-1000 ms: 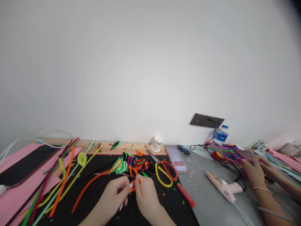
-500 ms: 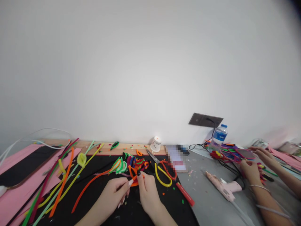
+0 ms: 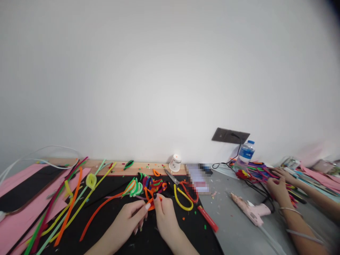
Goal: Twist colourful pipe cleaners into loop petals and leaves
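Note:
Between my two hands is a bent orange pipe cleaner (image 3: 151, 207), pinched from both sides above the black mat (image 3: 117, 233). My left hand (image 3: 134, 214) is closed on its left end, thumb and forefinger pressed together. On the other side, my right hand (image 3: 164, 210) grips it under the thumb. Just beyond my fingers lie looped pipe cleaners in green and white (image 3: 135, 187) and a multicoloured cluster (image 3: 154, 184). To the right of my right hand are scissors (image 3: 183, 200) with one yellow and one red handle. A long orange-red pipe cleaner (image 3: 98, 211) curves left of my left hand.
Long loose pipe cleaners (image 3: 69, 205) and pink sheets (image 3: 16, 226) lie at left. A paper cup (image 3: 175, 163) stands upside down by the wall. Rightward are a red stick-like tool (image 3: 208, 218), pink glue gun (image 3: 249, 210), water bottle (image 3: 245, 154) and another person's hands (image 3: 280, 187).
My hands keep their pinch on the orange pipe cleaner, with only slight finger movement. The view has shifted a little. At right, the other person's hands have moved slightly over the pipe cleaners there.

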The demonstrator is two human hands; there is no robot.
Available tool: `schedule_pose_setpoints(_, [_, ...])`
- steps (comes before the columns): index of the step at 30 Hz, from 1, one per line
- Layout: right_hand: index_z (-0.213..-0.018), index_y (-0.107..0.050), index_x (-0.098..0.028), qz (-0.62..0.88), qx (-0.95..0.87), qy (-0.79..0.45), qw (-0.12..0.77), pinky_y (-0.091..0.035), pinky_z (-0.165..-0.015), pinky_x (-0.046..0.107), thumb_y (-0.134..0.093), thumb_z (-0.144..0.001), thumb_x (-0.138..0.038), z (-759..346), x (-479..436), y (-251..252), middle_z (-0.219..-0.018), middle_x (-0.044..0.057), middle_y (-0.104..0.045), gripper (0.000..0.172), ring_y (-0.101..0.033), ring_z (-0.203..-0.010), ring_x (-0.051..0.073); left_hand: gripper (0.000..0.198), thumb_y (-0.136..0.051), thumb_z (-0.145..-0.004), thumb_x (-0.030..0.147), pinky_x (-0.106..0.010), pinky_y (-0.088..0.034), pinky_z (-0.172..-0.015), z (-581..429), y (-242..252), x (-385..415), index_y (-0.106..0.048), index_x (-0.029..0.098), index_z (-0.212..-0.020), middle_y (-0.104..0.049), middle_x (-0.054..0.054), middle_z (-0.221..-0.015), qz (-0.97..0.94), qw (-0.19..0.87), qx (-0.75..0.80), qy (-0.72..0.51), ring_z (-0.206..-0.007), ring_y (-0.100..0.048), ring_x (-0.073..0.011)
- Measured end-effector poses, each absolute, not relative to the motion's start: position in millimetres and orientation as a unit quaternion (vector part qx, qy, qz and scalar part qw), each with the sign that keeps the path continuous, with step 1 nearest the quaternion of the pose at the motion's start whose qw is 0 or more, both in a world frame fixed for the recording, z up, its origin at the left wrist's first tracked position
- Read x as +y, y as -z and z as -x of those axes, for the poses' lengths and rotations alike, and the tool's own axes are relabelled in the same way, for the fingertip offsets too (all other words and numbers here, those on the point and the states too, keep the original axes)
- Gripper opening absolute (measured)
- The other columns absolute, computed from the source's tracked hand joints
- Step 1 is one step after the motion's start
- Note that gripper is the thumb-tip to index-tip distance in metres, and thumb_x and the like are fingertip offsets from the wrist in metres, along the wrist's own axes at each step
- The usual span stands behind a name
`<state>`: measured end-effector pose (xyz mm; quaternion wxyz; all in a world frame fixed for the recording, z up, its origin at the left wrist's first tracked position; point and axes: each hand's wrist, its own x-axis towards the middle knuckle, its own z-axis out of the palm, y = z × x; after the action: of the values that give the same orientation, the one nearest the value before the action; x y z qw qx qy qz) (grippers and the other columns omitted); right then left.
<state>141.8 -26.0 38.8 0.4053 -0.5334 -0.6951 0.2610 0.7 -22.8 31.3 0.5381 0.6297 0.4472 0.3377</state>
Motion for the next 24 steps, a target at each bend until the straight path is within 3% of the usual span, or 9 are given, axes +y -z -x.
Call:
schedule_pose_setpoints(10, [-0.063,-0.047,-0.018,0.558,-0.725,-0.194,0.354,-0.025,-0.049,0.022,-0.029,-0.091,-0.023,-140.2,-25.7,-34.7,-0.056,-0.001,-0.046,0.033,-0.039,-0.05,0.01,0.047,-0.034,-0.082,0.051,-0.019,-0.024,-0.04,-3.3,-31.7,-28.2,-0.04,0.02,-0.047,-0.035,0.007,-0.035,-0.669,0.452,0.49,-0.33,-0.033,-0.036,-0.0095])
schedule_pose_setpoints(24, [-0.058,-0.045,-0.017,0.55,-0.713,-0.201,0.385,-0.021,-0.047,0.021,-0.035,-0.088,-0.023,-145.4,-20.8,-35.5,-0.051,-0.005,-0.036,0.032,-0.033,-0.046,0.008,0.044,-0.04,-0.081,0.052,-0.019,-0.026,-0.04,5.0,-31.2,-19.7,-0.038,0.02,-0.05,-0.034,0.008,-0.039,-0.657,0.434,0.502,-0.358,-0.036,-0.037,-0.0097])
